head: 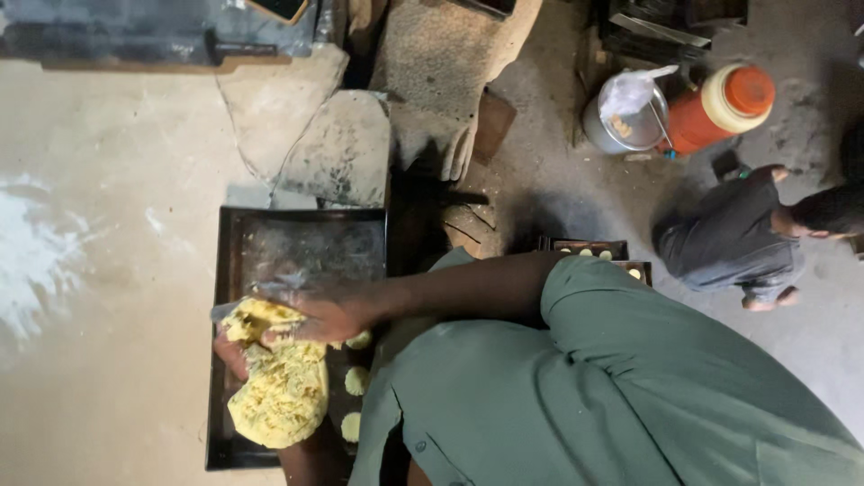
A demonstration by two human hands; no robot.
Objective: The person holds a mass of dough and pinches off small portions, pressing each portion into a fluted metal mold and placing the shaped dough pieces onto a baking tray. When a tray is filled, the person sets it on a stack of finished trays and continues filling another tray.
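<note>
Over the dark baking tray (236,270), my left hand (232,355) cups a big yellow dough lump (279,396) from below, fingers mostly hidden. My right hand (319,317) pinches the lump's top, approx. at tray centre. Small dough rounds (356,380) sit along the tray's right edge. Right of tray, well apart: a metal pot (621,126) w/ a white plastic bag on it, then an orange flask (720,108) w/ cream collar, lying tilted. A person in grey (729,238) crouches below it.

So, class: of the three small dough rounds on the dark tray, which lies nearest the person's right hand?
The top round, right beside the right hand; the other two rounds lie farther down the tray.
</note>
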